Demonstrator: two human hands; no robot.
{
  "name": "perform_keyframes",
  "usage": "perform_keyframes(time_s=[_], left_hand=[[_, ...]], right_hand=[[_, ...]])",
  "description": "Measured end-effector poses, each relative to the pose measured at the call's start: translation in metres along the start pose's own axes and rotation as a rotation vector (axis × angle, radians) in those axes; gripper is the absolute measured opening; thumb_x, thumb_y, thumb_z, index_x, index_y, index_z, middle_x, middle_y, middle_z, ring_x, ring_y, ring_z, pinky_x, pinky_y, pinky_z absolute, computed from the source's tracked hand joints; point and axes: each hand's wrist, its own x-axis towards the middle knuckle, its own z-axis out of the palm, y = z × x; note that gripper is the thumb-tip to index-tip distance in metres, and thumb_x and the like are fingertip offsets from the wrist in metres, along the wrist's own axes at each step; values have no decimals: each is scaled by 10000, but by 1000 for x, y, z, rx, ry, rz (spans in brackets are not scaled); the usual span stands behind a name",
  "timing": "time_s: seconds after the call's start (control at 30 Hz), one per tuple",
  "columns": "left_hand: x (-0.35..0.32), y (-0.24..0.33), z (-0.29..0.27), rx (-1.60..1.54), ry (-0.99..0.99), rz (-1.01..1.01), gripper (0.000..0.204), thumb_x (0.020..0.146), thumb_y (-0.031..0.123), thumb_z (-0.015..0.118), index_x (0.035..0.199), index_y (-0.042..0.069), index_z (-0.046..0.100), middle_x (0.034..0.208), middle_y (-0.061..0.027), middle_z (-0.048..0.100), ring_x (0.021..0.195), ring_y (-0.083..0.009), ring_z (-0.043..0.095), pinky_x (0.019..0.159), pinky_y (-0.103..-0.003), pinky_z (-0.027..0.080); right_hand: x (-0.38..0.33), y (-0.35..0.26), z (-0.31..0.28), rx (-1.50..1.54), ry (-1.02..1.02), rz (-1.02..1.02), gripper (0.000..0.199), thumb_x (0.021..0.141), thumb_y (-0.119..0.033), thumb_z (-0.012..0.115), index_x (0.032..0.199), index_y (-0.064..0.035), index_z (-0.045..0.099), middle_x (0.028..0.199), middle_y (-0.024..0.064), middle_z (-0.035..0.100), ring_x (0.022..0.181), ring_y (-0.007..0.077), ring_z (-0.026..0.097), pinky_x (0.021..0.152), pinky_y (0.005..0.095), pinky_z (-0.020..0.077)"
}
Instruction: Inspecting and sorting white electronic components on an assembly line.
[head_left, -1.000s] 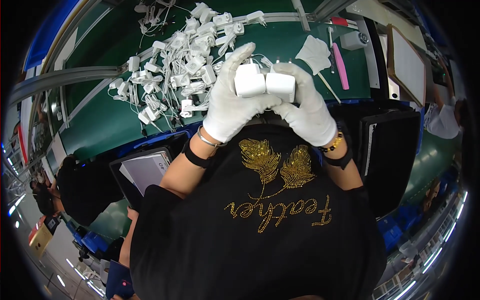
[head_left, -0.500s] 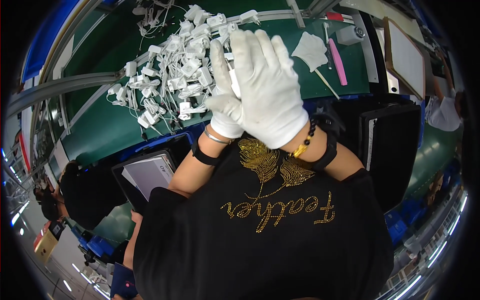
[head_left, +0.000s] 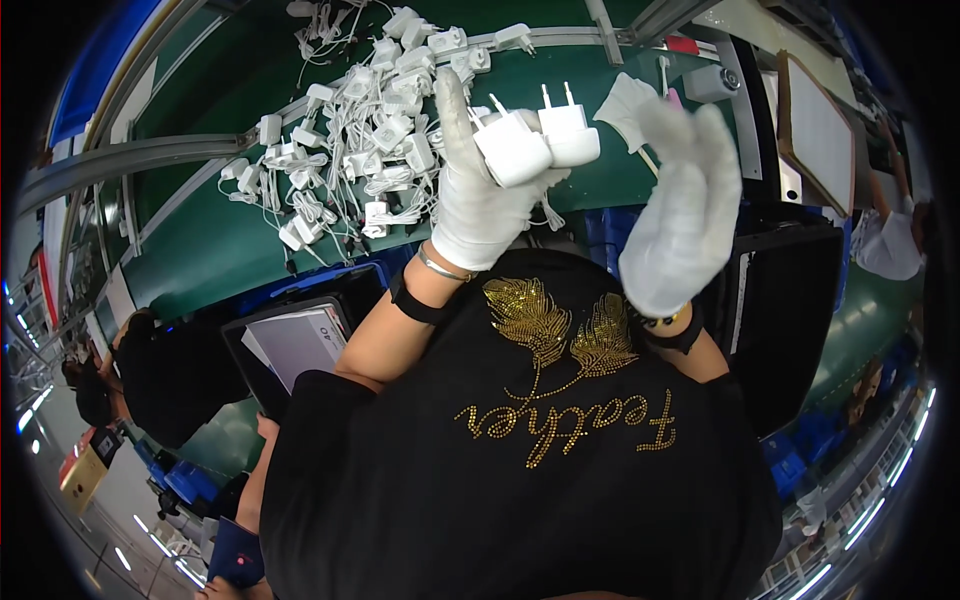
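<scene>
Hands have split apart since half a second ago, when they were pressed together in front of the chest. Left hand (head_left: 480, 195) now has both white plug adapters (head_left: 535, 145) on its own; right hand (head_left: 685, 210) has come away to the right.

Left grip: fingers curled round the two adapters, held side by side and touching, pins pointing up and away from the body. Index finger sticks straight up just left of them. Both adapters sit at the top of the grip, raised off the desk (head_left: 230, 240).

Right grip: glove slack, fingers loosely spread, nothing in it. It's near the adapters, on their right, not touching.

Around the grip:
- Behind and to the left of the left hand: pile of white adapters with cables (head_left: 360, 140) lying on the green desk, tangled.
- Just behind the adapters, between the two hands: white cloth (head_left: 625, 100) on the desk.
- Further right, past the right hand: flat framed panel (head_left: 815, 130) at the desk edge.
- Below left of the left forearm: dark tray with a grey sheet (head_left: 295, 345) in it.
- Both wrists have black bands; the left also has a thin metal bangle.
</scene>
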Motion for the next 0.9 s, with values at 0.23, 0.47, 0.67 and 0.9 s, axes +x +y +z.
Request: perform_keyframes(time_s=[0.23,0.47,0.67,0.9], left_hand=[[-5,-4,-7,191,-82,15,1019,716,-17,794,1496,60,142,1037,-82,622,964,-172,630,804,-295,549],[8,14,-26,-632,87,-395,740,797,23,722,1426,52,334,1280,-167,537,1146,-212,557,920,-324,500],[26,-10,-16,-582,-73,-335,703,847,183,679,1439,37,329,1085,-148,625,1092,-240,581,935,-334,478],[210,-123,-113,815,162,-315,910,682,646,698,1316,16,527,1321,-230,514,1290,-373,416,1047,-482,373]], right_hand=[[-6,44,1,-238,-450,147,418,933,-131,645,1308,5,520,1147,119,609,989,179,600,858,294,497],[7,47,0,-151,-231,481,662,954,-395,602,1449,-33,351,1249,120,579,1120,182,553,962,284,448],[-6,67,47,-184,-228,298,646,959,-453,560,1444,-76,360,1141,128,583,967,188,612,806,274,517],[25,41,28,714,-71,874,640,977,-588,394,1436,-143,371,1096,123,560,805,195,597,531,248,478]])
